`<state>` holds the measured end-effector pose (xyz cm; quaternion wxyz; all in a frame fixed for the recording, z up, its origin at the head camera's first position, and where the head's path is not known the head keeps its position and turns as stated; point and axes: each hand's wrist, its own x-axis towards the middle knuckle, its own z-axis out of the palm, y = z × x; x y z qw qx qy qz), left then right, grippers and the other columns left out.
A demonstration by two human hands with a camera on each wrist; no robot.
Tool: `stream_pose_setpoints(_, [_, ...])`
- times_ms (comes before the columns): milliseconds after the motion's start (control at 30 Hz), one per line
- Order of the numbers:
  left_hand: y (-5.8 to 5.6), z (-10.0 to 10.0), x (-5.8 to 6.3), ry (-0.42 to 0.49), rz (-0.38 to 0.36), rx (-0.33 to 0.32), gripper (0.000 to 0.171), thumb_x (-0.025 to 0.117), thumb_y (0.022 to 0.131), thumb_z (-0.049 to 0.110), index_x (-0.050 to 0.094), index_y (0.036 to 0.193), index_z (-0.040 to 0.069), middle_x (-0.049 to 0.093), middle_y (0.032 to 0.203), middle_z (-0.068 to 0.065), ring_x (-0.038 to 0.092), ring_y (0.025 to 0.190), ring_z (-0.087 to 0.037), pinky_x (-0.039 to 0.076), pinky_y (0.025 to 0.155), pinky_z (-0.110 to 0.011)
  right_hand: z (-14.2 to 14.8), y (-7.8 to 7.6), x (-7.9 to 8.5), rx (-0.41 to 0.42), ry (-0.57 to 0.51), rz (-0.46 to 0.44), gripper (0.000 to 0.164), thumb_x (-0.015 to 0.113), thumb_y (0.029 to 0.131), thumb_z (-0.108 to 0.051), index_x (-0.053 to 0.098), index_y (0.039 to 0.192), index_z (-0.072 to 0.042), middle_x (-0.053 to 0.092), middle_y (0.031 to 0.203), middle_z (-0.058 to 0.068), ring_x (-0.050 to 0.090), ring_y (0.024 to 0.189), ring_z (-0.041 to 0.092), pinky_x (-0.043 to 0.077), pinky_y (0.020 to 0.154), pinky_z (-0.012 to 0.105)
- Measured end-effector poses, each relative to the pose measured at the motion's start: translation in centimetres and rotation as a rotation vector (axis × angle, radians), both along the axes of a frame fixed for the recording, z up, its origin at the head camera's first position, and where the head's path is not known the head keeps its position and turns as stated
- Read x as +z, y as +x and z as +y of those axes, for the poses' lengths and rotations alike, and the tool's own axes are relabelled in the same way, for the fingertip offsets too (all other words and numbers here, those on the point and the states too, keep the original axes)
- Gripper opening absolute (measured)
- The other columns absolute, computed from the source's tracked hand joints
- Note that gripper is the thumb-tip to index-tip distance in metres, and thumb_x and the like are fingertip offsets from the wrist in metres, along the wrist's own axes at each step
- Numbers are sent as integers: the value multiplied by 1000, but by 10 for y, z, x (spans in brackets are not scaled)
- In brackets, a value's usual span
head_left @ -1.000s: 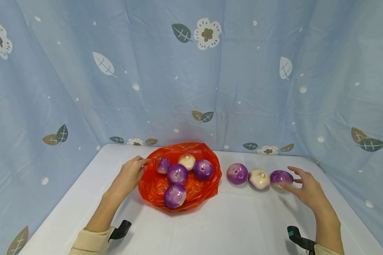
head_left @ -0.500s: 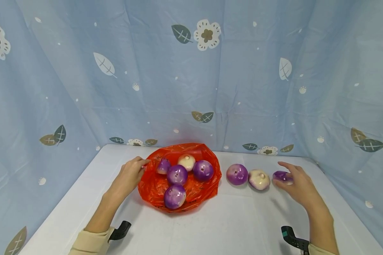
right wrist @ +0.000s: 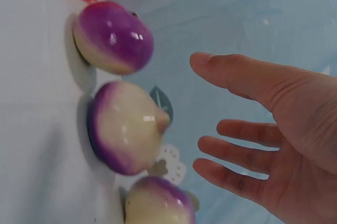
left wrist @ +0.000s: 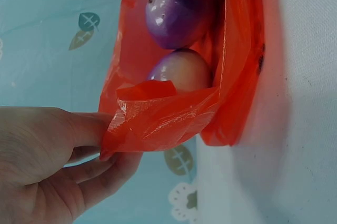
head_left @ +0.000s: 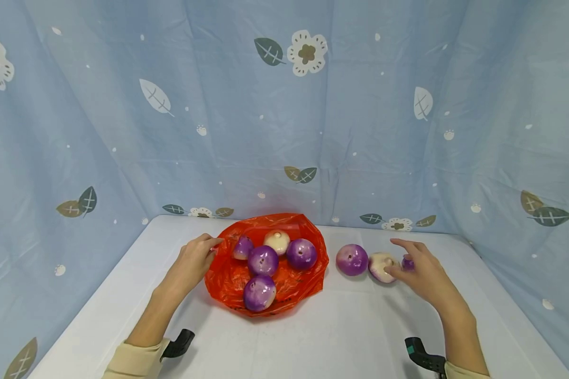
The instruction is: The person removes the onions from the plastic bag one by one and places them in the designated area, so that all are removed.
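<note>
The loose pale veggie (right wrist: 126, 127) is now in reach: your spread right hand (head_left: 425, 277) moved over; your left hand (head_left: 194, 260) pinches the red bag (head_left: 291, 288).

a plain beige sleeve (head_left: 135, 360) covers each forearm, with a bent black wrist camera (head_left: 178, 343); the right wrist camera (head_left: 423, 357) bears a teal patch (head_left: 410, 349).

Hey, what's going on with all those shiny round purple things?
A person's left hand is holding the edge of an open red plastic bag on a white table. Five round purple and cream things are in it, and three more sit in a row beside it. The right hand hovers over that row, its fingers spread, holding nothing.
</note>
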<state>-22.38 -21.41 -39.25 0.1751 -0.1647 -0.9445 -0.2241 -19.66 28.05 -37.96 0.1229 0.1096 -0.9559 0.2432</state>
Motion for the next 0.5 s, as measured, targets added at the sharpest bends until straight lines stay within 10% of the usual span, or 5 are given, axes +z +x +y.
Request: stream_pose_setpoints(500, [2, 0, 2, 10, -14, -2, 29, 68, 84, -8, 70, 114, -4, 68, 100, -18, 69, 87, -29, 62, 76, -41, -35, -3, -7, 92, -15, 15, 63, 77, 84, -27, 50, 139, -15, 53, 134, 22, 61, 112, 43, 55, 86, 60])
